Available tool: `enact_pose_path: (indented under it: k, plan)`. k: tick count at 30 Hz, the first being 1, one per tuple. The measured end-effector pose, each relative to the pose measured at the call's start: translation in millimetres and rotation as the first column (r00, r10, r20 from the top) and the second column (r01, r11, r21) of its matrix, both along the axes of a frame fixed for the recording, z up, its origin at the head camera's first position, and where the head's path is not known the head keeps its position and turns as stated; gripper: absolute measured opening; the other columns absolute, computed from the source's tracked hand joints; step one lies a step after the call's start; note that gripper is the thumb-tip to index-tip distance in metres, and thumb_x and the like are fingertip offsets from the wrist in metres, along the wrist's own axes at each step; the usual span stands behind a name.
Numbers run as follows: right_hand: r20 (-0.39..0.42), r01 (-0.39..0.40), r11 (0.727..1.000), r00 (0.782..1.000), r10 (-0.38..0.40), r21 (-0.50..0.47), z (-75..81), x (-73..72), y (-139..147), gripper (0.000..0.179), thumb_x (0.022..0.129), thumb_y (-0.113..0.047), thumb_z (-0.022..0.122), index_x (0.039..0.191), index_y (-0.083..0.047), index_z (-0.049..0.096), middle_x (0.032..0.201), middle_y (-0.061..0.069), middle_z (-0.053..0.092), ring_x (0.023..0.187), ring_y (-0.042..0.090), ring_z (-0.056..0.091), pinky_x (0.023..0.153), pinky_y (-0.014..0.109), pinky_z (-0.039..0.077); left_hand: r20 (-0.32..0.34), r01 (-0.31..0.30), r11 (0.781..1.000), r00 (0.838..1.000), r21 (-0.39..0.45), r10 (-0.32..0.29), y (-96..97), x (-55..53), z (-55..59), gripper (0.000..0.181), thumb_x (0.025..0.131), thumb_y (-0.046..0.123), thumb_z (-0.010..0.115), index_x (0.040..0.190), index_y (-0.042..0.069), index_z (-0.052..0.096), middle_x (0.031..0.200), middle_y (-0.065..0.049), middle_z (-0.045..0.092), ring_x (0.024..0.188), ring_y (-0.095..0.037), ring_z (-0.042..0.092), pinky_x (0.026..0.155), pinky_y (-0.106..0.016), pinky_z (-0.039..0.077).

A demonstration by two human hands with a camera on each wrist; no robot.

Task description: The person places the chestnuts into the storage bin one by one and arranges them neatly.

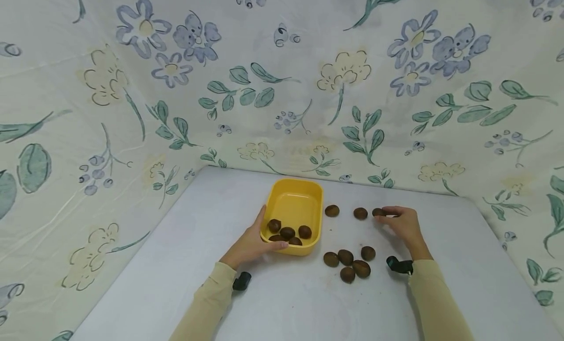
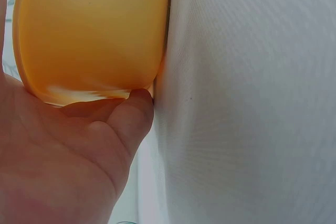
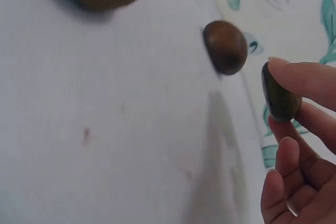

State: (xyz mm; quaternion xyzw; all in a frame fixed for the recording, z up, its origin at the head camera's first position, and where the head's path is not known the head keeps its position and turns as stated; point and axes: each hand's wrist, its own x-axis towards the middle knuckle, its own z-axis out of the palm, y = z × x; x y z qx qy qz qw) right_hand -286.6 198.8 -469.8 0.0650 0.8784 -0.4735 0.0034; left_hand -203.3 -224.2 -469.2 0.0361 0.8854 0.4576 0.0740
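A yellow rectangular plastic container (image 1: pixel 294 211) stands on the table with several brown chestnuts (image 1: pixel 287 233) gathered at its near end. My left hand (image 1: pixel 251 245) grips its near left corner, thumb across the near rim and fingers along the left side. In the left wrist view the hand lies against the container's yellow wall (image 2: pixel 94 35). Farther right, my right hand (image 1: pixel 403 226) pinches a single chestnut (image 3: pixel 281 95) between thumb and fingertips. Left of that hand, two more chestnuts (image 1: pixel 360 214) lie in a loose row.
Several chestnuts (image 1: pixel 345 257) form a cluster on the white table (image 1: pixel 282 302), right of the container's near end and in front of the row. A flower-patterned cloth (image 1: pixel 282 86) hangs behind and beside the table. Dark wrist-worn devices (image 1: pixel 398 265) sit below both hands.
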Motion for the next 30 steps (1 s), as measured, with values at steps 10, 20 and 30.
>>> enact_pose_path:
  k: [10, 20, 30]
  plan:
    - [0.007, -0.069, 0.995, 0.998, 0.070, -0.068, 18.0, 12.5, -24, 0.059, 0.088, -0.035, 0.083, 0.134, -0.004, 0.067, 0.139, 0.018, 0.064, 0.111, 0.024, 0.052, 0.081, 0.026, 0.047, 0.001, 0.000, 1.000, 1.000, 0.001, 0.000, -2.0, -1.2, -3.0, 0.136, 0.074, 0.061, 0.086, 0.168, 0.022, -0.003, 0.174, -0.013, 0.020, 0.158, -0.038, 0.028, 0.126, -0.063, 0.028]
    - [-0.069, -0.155, 0.984, 0.986, 0.149, -0.090, 24.0, 18.7, -49, 0.054, 0.088, -0.034, 0.084, 0.132, -0.006, 0.070, 0.128, 0.017, 0.070, 0.104, 0.023, 0.057, 0.084, 0.029, 0.048, 0.017, -0.003, 1.000, 1.000, 0.003, 0.003, -0.2, -0.6, 1.5, 0.134, 0.075, 0.058, 0.087, 0.168, 0.024, -0.004, 0.173, -0.015, 0.020, 0.158, -0.038, 0.028, 0.126, -0.063, 0.027]
    - [-0.079, -0.190, 0.974, 0.980, 0.181, -0.128, 26.8, 30.1, -80, 0.051, 0.088, -0.031, 0.084, 0.132, -0.009, 0.071, 0.130, 0.014, 0.072, 0.110, 0.026, 0.062, 0.099, 0.036, 0.055, 0.009, 0.001, 1.000, 1.000, 0.003, -0.001, -0.5, 0.0, 1.3, 0.134, 0.076, 0.058, 0.086, 0.168, 0.023, -0.003, 0.173, -0.015, 0.021, 0.158, -0.038, 0.028, 0.126, -0.063, 0.027]
